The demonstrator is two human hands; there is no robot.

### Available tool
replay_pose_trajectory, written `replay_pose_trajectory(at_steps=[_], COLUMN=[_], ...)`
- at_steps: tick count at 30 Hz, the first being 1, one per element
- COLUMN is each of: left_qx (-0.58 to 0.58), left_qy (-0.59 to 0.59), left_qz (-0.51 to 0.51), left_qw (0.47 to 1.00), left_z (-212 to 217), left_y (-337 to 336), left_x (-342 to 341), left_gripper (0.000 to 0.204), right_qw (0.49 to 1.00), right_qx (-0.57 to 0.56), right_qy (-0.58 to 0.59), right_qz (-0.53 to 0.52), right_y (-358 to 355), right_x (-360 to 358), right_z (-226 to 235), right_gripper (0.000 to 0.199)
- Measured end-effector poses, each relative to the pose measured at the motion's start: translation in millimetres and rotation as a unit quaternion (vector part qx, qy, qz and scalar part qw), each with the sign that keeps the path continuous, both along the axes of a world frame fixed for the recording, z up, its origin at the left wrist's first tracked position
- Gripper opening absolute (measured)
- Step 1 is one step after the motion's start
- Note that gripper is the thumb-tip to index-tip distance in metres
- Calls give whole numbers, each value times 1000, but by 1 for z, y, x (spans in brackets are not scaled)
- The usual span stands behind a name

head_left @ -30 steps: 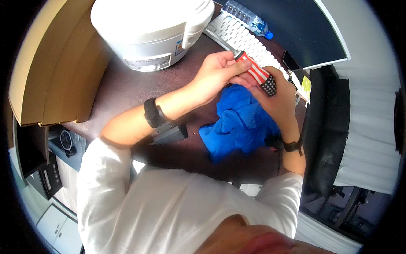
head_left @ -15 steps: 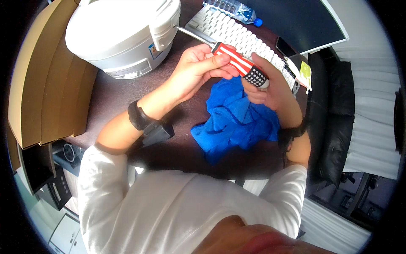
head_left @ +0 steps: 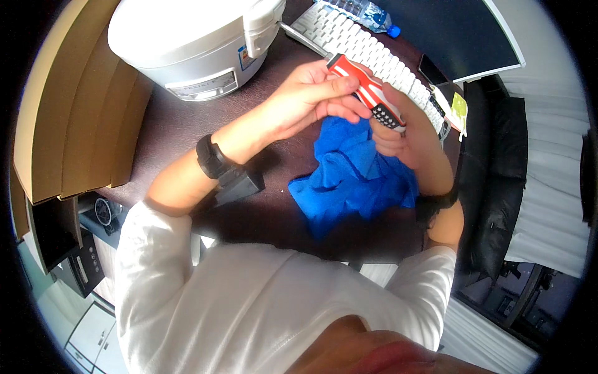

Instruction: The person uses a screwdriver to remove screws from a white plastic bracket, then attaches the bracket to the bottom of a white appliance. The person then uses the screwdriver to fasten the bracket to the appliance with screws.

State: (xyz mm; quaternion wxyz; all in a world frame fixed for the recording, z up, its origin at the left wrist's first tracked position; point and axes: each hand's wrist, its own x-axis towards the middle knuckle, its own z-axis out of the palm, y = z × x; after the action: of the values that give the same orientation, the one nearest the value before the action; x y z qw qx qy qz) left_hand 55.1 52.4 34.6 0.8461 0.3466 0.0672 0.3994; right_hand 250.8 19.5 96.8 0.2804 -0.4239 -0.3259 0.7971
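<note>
Seen from above, a person in a white long-sleeved top works over a dark brown desk (head_left: pixel 180 124). Both hands meet above the middle of the desk around a small red and white handset (head_left: pixel 366 88) with a dark keypad at one end. Its long axis runs diagonally, from upper left, toward the desk's far edge, down to lower right. The left hand (head_left: pixel 305 100) comes in from the left, with its fingers curled over the red and white upper end in a closed grip. The right hand (head_left: pixel 408 134) comes up from the lower right, its fingers wrapped under the keypad end and its thumb resting beside the keys. So each hand has one end, and the handset lies between them, clear of the desk. Directly under the hands, a crumpled blue cloth (head_left: pixel 355 181) hangs from the right hand down to the desk. A white rice cooker (head_left: pixel 187 37) stands at the far left of the desk. A white keyboard (head_left: pixel 367 53) lies along the far edge, just beyond the hands, with a plastic water bottle (head_left: pixel 364 11) behind it.
</note>
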Motion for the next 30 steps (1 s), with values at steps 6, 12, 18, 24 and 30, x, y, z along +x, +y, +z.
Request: replay_pose_trajectory(at_steps=[6,12,18,24,30], left_qx=[14,174,527,511,554], left_qy=[55,306,502,647,708], left_qz=[75,69,308,327,266], left_qw=[996,933,612,461,347], left_z=[9,35,122,132,131], left_y=[-9,-4,-19,63,80], left_x=[-1,-26,-85,-129,-133], left_gripper=[32,33,23,38,40], right_qw=[801,551,511,441,451], right_qx=[467,660,696,759,764], right_qy=[-370,-509,-504,-477,-458], right_qz=[-53,-35,-23,-45,-55], right_y=[-9,-4,14,28,34], right_x=[-12,-9,7,9,13], right_z=[2,6,-4,-19,-20], right_gripper=[32,45,45,45,43])
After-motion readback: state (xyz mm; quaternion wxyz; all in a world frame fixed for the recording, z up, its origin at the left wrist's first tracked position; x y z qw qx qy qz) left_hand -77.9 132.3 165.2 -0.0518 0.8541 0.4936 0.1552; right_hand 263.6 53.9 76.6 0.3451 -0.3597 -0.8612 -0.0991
